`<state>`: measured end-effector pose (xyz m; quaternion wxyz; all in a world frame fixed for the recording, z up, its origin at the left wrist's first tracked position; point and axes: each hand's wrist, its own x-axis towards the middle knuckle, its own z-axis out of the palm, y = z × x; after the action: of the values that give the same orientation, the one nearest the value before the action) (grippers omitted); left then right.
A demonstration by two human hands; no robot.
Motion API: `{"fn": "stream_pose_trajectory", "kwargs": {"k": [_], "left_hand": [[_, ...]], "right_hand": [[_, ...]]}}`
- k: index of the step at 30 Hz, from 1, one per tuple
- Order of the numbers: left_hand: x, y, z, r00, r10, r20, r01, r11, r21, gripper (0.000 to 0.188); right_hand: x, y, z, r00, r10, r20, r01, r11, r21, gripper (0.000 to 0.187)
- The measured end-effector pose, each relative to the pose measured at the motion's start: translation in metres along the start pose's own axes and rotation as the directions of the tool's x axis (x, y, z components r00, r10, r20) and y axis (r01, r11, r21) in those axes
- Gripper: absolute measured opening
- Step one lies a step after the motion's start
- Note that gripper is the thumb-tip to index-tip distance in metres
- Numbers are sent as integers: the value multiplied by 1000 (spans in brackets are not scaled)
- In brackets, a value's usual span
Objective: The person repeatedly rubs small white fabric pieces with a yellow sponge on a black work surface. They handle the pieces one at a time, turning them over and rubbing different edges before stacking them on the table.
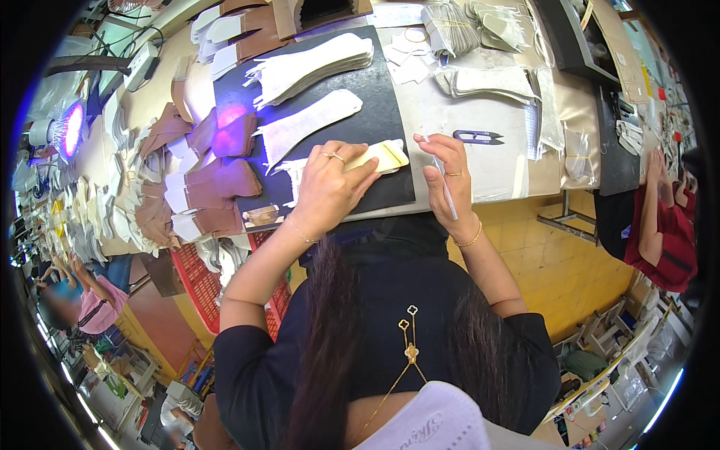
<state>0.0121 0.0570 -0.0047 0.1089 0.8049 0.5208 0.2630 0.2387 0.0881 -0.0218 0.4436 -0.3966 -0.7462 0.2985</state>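
Note:
My left hand presses its fingers and thumb onto a pale yellow template-like piece near the front edge of a black mat. Under it lies a white cut piece, mostly hidden by the hand. My right hand, just right of the mat, grips a slim white pen-like stick between thumb and fingers. Its upper end rises near the fingertips, apart from the yellow piece. Farther back on the mat lie a few white pieces and a thick stack of the same shape.
Thread snips lie right of my right hand. Brown and white pieces crowd the table's left, beside a glowing lamp. More white stacks stand at the back right. A red crate sits below the table edge. Other people work at both sides.

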Motion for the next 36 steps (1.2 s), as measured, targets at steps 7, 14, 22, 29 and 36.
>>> {"fn": "stream_pose_trajectory", "kwargs": {"k": [7,14,22,29,36], "left_hand": [[-1,4,5,1000,17,11,-18,997,80,22],[-2,8,6,1000,12,-16,-11,994,106,23],[-2,8,6,1000,14,-8,-13,994,105,24],[-1,3,4,1000,-20,-14,21,999,41,22],[11,-14,-5,937,-283,204,338,884,-322,27]], "right_hand": [[11,0,11,995,-70,76,72,997,-14,4],[25,2,21,986,-116,121,131,983,-126,8],[25,-2,14,970,-131,206,155,982,-106,6],[17,-10,-9,956,-179,231,219,963,-157,17],[10,-13,-13,994,-106,31,108,993,-57,25]]}}
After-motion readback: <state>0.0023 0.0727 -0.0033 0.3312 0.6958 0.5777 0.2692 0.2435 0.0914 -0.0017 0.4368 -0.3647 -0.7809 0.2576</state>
